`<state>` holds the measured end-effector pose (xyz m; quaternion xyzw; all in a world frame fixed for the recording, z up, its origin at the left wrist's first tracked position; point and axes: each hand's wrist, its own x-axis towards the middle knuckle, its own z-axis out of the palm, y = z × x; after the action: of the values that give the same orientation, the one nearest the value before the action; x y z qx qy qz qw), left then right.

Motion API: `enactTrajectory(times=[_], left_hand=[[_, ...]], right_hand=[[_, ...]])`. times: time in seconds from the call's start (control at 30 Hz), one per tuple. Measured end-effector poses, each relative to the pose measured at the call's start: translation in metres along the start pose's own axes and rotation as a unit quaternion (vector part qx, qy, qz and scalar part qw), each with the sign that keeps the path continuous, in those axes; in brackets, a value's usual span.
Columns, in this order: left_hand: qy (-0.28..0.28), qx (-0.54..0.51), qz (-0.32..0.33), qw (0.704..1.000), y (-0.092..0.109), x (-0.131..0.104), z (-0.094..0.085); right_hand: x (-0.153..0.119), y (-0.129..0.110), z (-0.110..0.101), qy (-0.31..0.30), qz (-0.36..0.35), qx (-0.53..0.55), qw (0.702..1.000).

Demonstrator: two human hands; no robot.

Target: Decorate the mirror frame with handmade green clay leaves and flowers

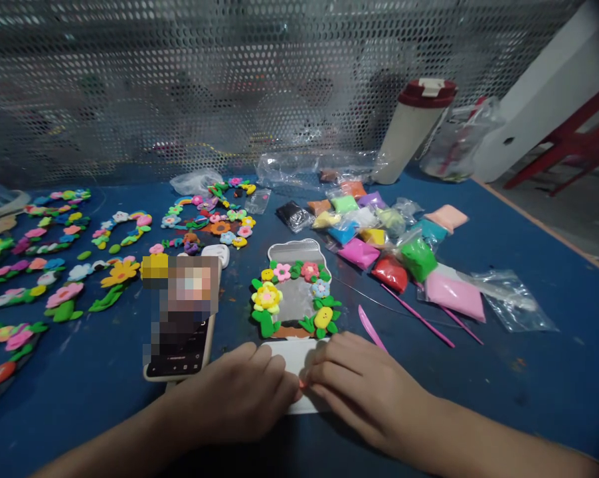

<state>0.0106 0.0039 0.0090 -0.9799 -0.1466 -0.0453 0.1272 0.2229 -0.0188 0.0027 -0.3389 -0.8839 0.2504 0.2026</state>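
- Red clay-like bit (302, 384): we count one, at the fingertips, over one white sheet (304, 406) toward the tabletop's (509, 372) near edge.
- Our two hands: the left hand (252, 385) and right hand (362, 382) are curled, fingertips meeting, pinching that bit between them.
- We judge the step as shaping by fingertip; the next move seems to call for light, even pressure, since such a small piece could flatten.
- Just beyond the sheet, we see one decorated frame (297, 299) with a shiny centre, bearing about six blossoms and faces among green leaves.
- Right of it, we count three pink tools: one knife (372, 328) and two sticks (419, 315).
- Farther toward the right edge, roughly seventeen colour packets (418, 259) overlap, so our count is loose.
- Left of the frame lies one phone (180, 352); toward the left edge, several flowered wreaths (123, 229), too crowded to count.
- At the far edge stands one tumbler (414, 133).
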Motion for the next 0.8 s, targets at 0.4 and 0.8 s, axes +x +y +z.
enactTrajectory(times=[0.4, 0.8], left_hand=[[0.011, -0.042, -0.032, 0.999, -0.001, -0.002, 0.005], [0.166, -0.11, 0.033, 0.979, 0.001, -0.009, -0.01]], right_hand=[[-0.001, 0.004, 0.006, -0.006, -0.005, 0.018, 1.0], [0.0, 0.005, 0.008, 0.011, -0.026, 0.031, 0.999]])
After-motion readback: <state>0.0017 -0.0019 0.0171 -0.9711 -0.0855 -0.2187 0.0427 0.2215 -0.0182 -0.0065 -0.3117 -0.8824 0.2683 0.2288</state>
